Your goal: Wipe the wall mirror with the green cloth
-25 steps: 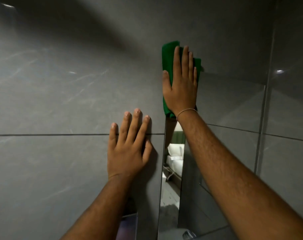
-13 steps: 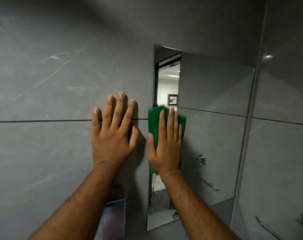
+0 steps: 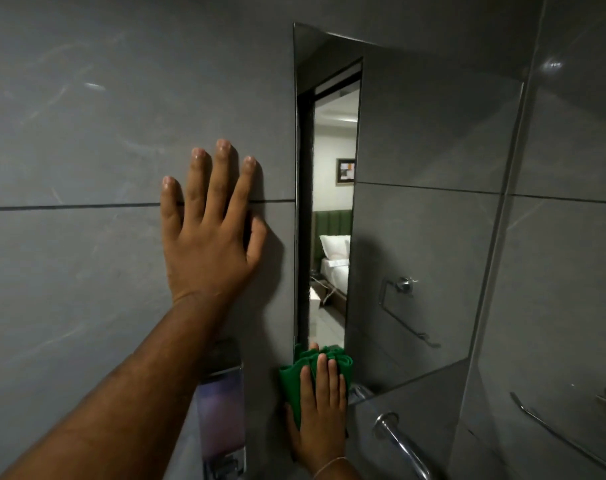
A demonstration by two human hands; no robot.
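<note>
**Green cloth at the mirror's bottom left corner**

Nearest, below the mirror's lower edge, a curved chrome tap spout (image 3: 403, 445) shows, and left of it a clear wall dispenser with purple liquid (image 3: 222, 415). The right hand (image 3: 317, 419), a thin thread at its wrist, lies flat with fingers extended, pressing the bunched green cloth (image 3: 291, 386) against the bottom left corner of the frameless rectangular wall mirror (image 3: 433, 209). Left of the mirror, the left hand (image 3: 210, 233) rests open, fingers spread, palm against the grey tiled wall (image 3: 87, 133), across a grout line. The mirror's glass reflects a doorway, a bed and a chrome towel rail.
</note>
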